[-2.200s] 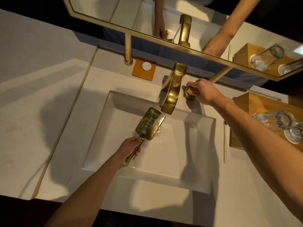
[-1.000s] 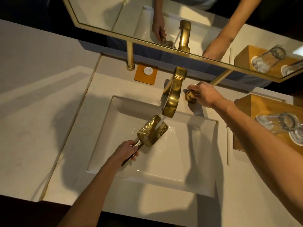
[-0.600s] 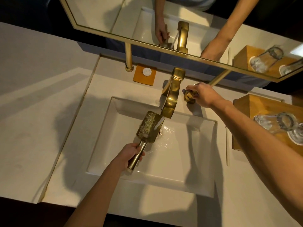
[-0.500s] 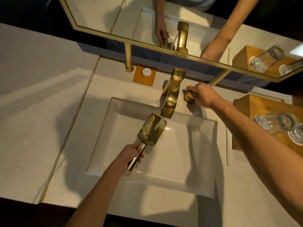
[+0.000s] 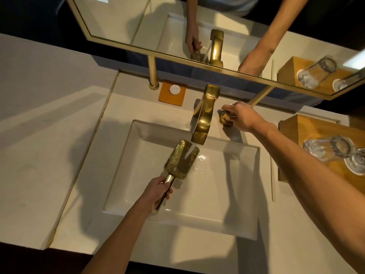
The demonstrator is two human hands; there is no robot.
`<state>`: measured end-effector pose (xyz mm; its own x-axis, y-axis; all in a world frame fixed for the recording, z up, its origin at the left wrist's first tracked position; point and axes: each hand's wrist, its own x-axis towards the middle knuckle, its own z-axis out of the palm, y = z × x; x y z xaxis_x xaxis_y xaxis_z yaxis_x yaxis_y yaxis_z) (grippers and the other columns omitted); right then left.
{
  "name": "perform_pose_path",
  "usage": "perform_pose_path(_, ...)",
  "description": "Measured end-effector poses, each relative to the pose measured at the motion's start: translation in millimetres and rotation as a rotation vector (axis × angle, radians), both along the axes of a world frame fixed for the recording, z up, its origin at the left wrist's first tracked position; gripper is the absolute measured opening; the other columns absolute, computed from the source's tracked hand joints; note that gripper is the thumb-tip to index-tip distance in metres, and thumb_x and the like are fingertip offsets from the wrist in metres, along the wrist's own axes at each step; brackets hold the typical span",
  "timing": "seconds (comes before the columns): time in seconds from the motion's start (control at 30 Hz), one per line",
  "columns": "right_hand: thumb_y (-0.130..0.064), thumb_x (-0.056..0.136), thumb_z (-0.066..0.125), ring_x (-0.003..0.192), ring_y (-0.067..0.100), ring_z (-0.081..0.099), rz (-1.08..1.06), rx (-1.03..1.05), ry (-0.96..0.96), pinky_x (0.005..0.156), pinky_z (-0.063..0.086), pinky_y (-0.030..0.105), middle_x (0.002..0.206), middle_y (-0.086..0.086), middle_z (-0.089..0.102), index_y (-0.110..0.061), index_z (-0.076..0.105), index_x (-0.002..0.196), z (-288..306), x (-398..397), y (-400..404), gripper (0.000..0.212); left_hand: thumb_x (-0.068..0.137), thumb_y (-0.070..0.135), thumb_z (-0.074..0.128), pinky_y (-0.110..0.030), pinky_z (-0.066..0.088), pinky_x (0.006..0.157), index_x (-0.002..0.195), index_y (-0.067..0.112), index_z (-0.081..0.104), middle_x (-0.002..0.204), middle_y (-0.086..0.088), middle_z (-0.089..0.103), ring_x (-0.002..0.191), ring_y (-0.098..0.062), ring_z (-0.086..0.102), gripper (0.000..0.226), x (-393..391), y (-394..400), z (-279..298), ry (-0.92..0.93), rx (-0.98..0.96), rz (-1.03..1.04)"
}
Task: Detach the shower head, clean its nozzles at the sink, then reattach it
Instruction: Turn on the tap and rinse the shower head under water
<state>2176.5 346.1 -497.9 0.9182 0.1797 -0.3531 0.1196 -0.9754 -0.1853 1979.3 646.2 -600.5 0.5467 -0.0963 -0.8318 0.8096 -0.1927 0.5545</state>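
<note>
A gold rectangular shower head (image 5: pixel 178 161) hangs over the white square sink (image 5: pixel 233 198), right under the spout of the gold faucet (image 5: pixel 205 117). A stream of water falls from the spout onto the head's upper right part and splashes into the basin. My left hand (image 5: pixel 157 191) grips the shower head's handle from below. My right hand (image 5: pixel 242 116) grips the gold tap knob (image 5: pixel 224 119) just right of the faucet.
A wooden box (image 5: pixel 316 139) with upturned drinking glasses (image 5: pixel 325 149) stands at the right. A thin white stick (image 5: pixel 273 180) lies beside it. An orange coaster with a white disc (image 5: pixel 172 92) sits behind the sink. A gold-framed mirror (image 5: pixel 197 26) hangs at the back.
My left hand has turned and shifted the shower head under the running water; its face has rolled from facing up toward edge-on. My right hand has stayed on the knob.
</note>
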Motion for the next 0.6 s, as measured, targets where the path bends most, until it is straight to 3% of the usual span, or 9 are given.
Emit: perform_pose_path(0.6, 0.002, 0.090, 0.060, 0.113, 0.035, 0.051, 0.002, 0.004, -0.007, 0.091, 0.046, 0.038, 0.120, 0.018, 0.055, -0.022, 0.054, 0.135, 2.7, -1.8, 1.9, 0.051, 0.100, 0.006, 0.045, -0.040, 0.050, 0.066, 0.104, 0.012, 0.061, 0.082, -0.015, 0.065, 0.068, -0.025, 0.060, 0.018, -0.2, -4.6, 2.4, 0.031, -0.025, -0.005)
